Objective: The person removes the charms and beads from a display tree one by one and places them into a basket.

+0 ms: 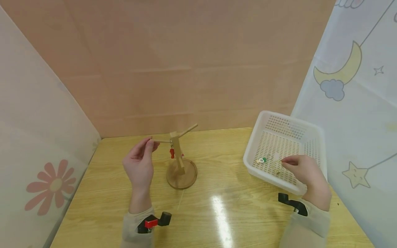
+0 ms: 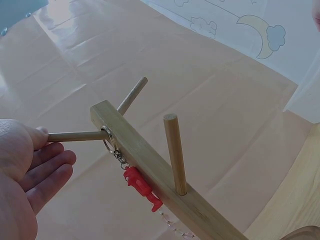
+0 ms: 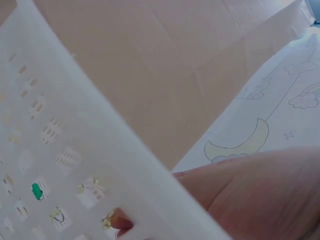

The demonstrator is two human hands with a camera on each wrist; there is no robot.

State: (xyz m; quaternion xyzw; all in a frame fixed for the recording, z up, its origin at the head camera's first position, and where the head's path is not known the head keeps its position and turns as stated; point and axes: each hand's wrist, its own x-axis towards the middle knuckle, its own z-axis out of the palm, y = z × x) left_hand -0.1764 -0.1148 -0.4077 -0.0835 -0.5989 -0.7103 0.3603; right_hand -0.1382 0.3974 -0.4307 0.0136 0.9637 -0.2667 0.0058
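Tabletop (image 1: 223,172) separates stand (image 1: 177,151), basket rim (image 1: 270,176) | left fingers (image 2: 50,172): peg (image 2: 75,136) | right fingers (image 1: 291,159): trinket (image 1: 276,167), apparently

Your L arm (image 1: 136,239) reaches fwd, wrist (image 1: 140,199) approx straight; L hand (image 1: 141,162) is raised, thumb (image 2: 39,137) & index pinched, other fingers (image 2: 52,172) loosely bent. Your R arm (image 1: 305,234) also reaches fwd, R hand (image 1: 304,168) turned inward to your L, fingertips (image 1: 286,160) pinched tog., back of hand up
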